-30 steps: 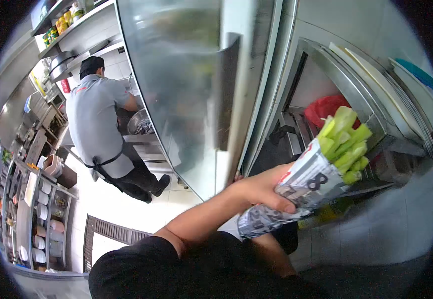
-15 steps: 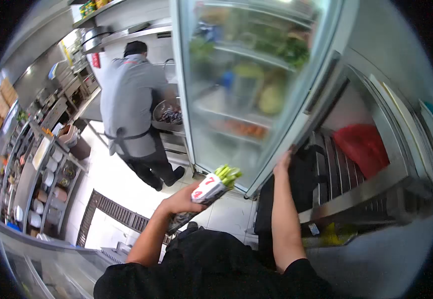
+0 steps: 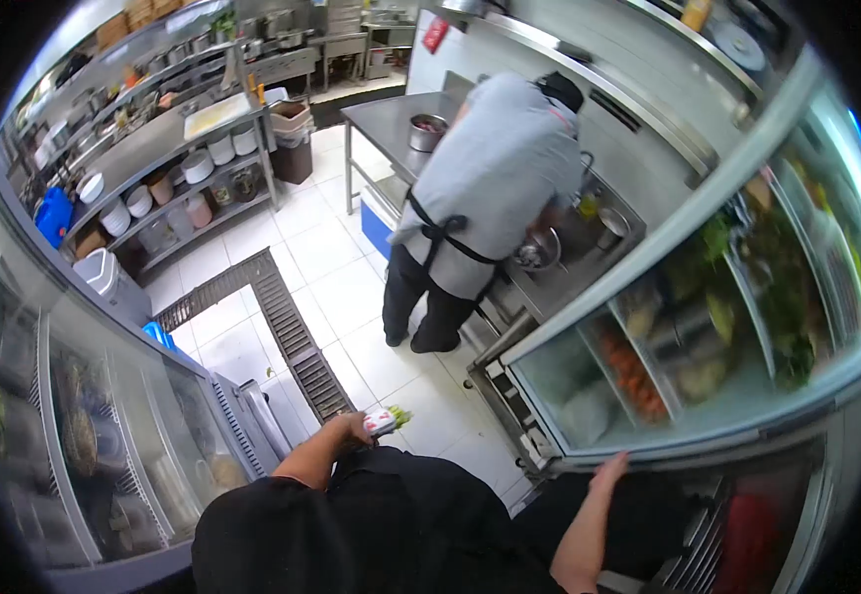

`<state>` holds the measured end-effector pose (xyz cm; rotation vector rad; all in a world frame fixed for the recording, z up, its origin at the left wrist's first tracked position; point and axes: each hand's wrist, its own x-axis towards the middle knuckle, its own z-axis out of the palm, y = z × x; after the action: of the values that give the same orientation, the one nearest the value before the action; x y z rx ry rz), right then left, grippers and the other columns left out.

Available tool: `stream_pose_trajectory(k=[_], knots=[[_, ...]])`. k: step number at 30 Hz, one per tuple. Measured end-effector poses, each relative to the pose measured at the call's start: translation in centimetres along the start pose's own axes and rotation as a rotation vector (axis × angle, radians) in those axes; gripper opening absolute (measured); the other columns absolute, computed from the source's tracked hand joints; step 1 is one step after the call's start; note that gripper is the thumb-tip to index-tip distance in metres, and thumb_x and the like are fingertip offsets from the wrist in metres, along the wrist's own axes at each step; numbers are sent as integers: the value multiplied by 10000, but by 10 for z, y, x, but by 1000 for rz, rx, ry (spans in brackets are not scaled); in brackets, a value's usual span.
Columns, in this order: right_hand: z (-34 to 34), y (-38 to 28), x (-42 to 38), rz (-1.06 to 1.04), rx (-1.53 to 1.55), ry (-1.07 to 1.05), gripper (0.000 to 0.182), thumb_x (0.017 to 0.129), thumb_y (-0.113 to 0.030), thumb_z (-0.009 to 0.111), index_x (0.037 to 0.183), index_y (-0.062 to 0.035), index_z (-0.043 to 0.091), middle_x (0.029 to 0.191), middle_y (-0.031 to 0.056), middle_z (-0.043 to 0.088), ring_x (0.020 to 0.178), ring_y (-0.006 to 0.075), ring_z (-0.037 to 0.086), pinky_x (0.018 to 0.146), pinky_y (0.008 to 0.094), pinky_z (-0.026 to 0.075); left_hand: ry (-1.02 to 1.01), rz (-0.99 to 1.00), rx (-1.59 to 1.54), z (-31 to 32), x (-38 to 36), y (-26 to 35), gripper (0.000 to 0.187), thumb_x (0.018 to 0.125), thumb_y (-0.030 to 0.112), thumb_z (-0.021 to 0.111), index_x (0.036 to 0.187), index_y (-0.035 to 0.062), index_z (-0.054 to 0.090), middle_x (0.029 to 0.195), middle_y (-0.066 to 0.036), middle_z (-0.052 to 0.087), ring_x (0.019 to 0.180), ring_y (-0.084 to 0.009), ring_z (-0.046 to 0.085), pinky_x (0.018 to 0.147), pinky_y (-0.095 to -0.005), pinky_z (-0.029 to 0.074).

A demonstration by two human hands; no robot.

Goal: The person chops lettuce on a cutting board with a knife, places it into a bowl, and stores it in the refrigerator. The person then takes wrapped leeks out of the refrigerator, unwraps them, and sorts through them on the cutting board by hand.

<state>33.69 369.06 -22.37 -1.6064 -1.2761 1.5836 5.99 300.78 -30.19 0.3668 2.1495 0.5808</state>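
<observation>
My left hand (image 3: 353, 428) is closed around a bundle of green stalks (image 3: 383, 420). White wrapping with red markings covers most of the bundle, and the pale green ends stick out to the right. At the lower right, my right hand (image 3: 607, 475) rests with fingers stretched out at the edge of a glass fridge door (image 3: 668, 445), holding nothing. It seems to touch the door frame. Behind the glass are orange vegetables (image 3: 630, 374) and leafy greens (image 3: 797, 337) on shelves.
A person in a grey top (image 3: 495, 188) bends over a sink counter with a metal bowl (image 3: 539, 249). A metal pot (image 3: 427, 132) stands on a steel table. Another glass-fronted fridge (image 3: 123, 416) is at left. A drain grate (image 3: 297, 337) crosses the floor; shelves hold white containers (image 3: 196, 165).
My view has swung toward the left, bringing the left fridge and more floor into sight. The left hand still holds the bundle, now lower. The right hand stays by the glass door's edge.
</observation>
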Motion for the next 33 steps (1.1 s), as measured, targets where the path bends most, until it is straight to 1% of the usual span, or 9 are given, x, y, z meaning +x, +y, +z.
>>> stream_pose_trajectory(k=[1,2,6,11,15,20,24,30,33], knots=[[28,51,16,149,-99,-21,605,1078,-579,491,1413,-79,554,1143,142,654,869,301,641,662,424,515,-26,-81,-48,4,17,-35,698,666,358,895,1272,57,720,1200,-154,767,1094,-301,724,964,-440,577],[55,80,-31,165,-245,-167,544,1072,-541,509,1356,-83,585,952,85,624,693,248,583,523,367,404,-47,-170,-112,14,36,-77,643,677,359,898,1228,66,747,1180,-147,775,1075,-299,730,948,-446,583],[160,165,-173,283,-939,-830,431,1017,-430,611,1298,-108,666,934,147,696,792,297,653,735,471,539,-239,-459,-336,-12,21,-131,468,724,329,906,1123,101,812,1095,-140,797,995,-289,751,880,-467,605],[299,183,-259,-147,-1114,-1312,440,985,-420,651,1223,-53,699,1000,184,728,893,325,691,817,465,550,-138,-456,-185,-76,-8,-161,457,732,323,910,1120,101,817,1103,-132,798,997,-285,753,875,-468,605],[399,152,-278,-464,-1043,-1370,453,960,-412,684,1164,-9,726,1053,213,754,973,346,721,883,460,559,-58,-487,-107,-118,-24,-171,503,710,333,930,1128,79,811,1127,-152,796,1012,-315,758,885,-485,610],[461,119,-252,-582,-1431,-1206,492,947,-427,690,1145,20,743,1117,231,758,1067,386,730,924,468,563,219,-469,-288,-142,-67,-161,664,638,448,934,1142,39,791,1188,-180,780,1057,-352,752,926,-451,612],[508,121,-233,-637,-1697,-1340,470,954,-416,677,1138,9,752,1127,229,760,1067,378,734,913,472,569,409,-599,-536,-83,-46,-219,689,649,481,876,1155,23,785,1243,-226,753,1141,-342,731,1017,-440,573],[620,158,-249,-682,-1770,-1521,449,961,-407,663,1120,2,756,1112,222,763,1035,358,741,881,467,580,326,-800,-767,-21,-69,-258,809,739,659,824,1277,60,746,1374,-190,704,1254,-341,688,1044,-442,552],[696,189,-264,-764,-1745,-1626,439,965,-402,657,1112,-1,758,1105,219,764,1020,349,744,865,465,586,65,-822,-784,-47,-100,-262,808,778,696,779,1304,84,740,1407,-171,688,1301,-339,662,1071,-455,535]])
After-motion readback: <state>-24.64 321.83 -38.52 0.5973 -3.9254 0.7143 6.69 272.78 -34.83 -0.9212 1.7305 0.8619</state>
